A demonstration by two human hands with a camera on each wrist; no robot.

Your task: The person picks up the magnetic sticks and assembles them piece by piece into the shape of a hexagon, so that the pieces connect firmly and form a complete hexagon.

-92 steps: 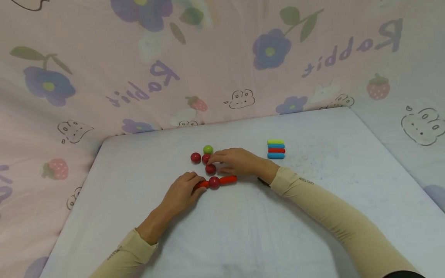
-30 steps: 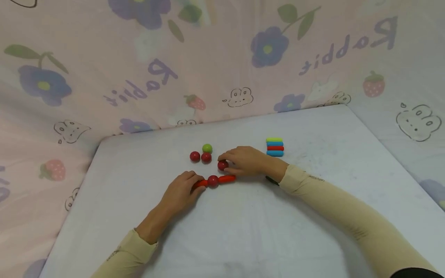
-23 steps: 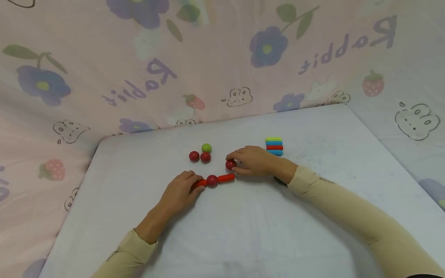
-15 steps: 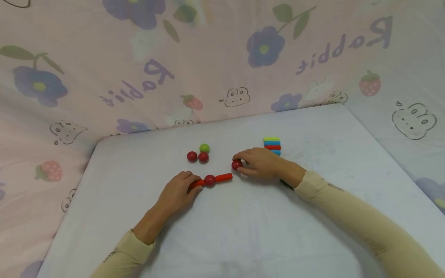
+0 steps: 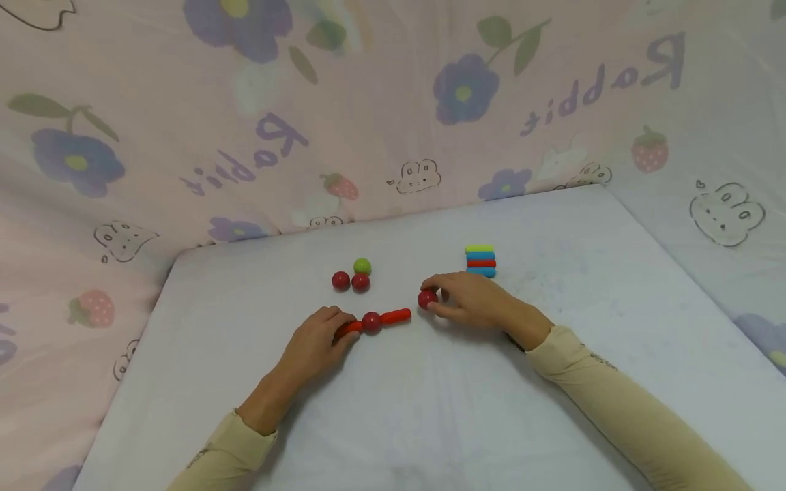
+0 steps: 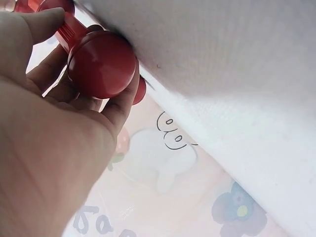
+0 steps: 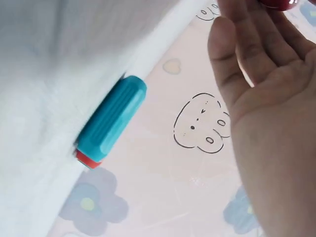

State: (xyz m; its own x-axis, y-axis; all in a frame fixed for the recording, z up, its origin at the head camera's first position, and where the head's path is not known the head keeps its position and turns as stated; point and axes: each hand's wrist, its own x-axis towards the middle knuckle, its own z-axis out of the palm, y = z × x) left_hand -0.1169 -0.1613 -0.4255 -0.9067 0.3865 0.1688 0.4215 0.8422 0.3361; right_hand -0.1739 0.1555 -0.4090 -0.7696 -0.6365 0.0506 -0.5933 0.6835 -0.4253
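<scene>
My left hand (image 5: 316, 344) pinches a red stick (image 6: 73, 28) between thumb and fingers. In the left wrist view a large red ball (image 6: 101, 64) sits at the stick's near end, against my palm side; in the head view the hand hides it. At the stick's other end is a red ball (image 5: 372, 322), and a second red stick (image 5: 396, 316) runs on from it to the right, in one line. My right hand (image 5: 473, 299) holds another red ball (image 5: 427, 299) between thumb and fingertips, just right of that stick's free end and apart from it.
Beyond the left hand sit two red balls (image 5: 340, 280) and a green ball (image 5: 362, 266), close together. Behind the right hand lie several sticks side by side: yellow-green (image 5: 479, 249), blue (image 5: 481, 271) and red. A printed cloth (image 5: 381, 102) rises behind the white table (image 5: 430, 423).
My right hand has brought one red ball rightward from beside the other balls, past the free end of the second red stick. My left hand has kept its grip on the red stick in place.
</scene>
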